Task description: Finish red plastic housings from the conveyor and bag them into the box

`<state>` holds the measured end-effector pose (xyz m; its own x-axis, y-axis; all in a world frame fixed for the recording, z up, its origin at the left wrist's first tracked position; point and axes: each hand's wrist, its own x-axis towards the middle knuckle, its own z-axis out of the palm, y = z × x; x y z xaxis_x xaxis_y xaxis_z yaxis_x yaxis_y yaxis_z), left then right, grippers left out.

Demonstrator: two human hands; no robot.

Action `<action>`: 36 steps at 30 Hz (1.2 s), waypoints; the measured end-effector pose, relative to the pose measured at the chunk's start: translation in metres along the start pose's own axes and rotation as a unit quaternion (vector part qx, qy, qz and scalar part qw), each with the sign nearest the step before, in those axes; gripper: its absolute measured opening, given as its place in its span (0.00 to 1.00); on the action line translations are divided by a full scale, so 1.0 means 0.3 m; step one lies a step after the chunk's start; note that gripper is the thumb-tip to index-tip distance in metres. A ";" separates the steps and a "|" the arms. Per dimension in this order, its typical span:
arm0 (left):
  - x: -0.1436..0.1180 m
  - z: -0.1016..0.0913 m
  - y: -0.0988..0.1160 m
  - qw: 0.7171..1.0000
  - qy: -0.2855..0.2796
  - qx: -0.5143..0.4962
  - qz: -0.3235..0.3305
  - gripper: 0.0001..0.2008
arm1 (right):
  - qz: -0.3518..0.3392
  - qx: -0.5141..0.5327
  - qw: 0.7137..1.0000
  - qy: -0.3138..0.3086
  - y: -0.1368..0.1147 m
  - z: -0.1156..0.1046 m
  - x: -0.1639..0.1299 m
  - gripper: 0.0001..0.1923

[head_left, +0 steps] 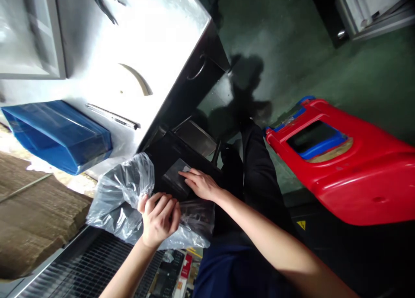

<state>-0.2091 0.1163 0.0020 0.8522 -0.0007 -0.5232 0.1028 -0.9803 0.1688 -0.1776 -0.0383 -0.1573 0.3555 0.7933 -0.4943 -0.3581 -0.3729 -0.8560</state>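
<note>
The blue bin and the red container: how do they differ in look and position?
The blue bin lies on the pale worktop, left of both hands; the red container stands on the green floor, right. The blue bin looks translucent, the red container opaque with a dark opening. Both look plastic.

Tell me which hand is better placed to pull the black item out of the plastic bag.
Probably the right hand: its fingers already lie flat on the black item. The left hand grips the clear plastic bag and looks better placed to steady it.

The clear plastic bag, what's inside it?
The plastic bag holds something dark grey; the wrinkled film blurs what. The left hand grips the bag; the right hand rests on a black case beside it.
</note>
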 end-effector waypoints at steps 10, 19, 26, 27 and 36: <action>-0.017 0.032 -0.037 0.999 0.030 -0.020 0.040 0.05 | -0.012 -0.048 0.999 -0.006 -0.039 0.012 0.102 0.24; -0.025 0.046 -0.060 0.997 0.043 -0.011 0.069 0.06 | 0.077 0.087 0.991 0.069 -0.069 -0.010 0.144 0.20; -0.025 0.063 -0.067 0.994 0.074 -0.012 0.078 0.06 | 0.220 0.129 0.966 0.046 -0.044 -0.009 0.165 0.25; -0.023 0.067 -0.068 0.993 0.086 -0.016 0.085 0.06 | 0.229 0.129 0.964 0.038 -0.048 -0.005 0.176 0.25; -0.009 0.077 -0.067 0.985 0.134 -0.030 0.106 0.06 | 0.286 0.176 0.942 0.003 -0.061 0.039 0.262 0.24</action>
<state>-0.2254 0.1316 -0.0193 0.9618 -0.1446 -0.2323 -0.0696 -0.9503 0.3034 -0.1531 0.0364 -0.1787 0.0211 0.5076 -0.8614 -0.7564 -0.5553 -0.3457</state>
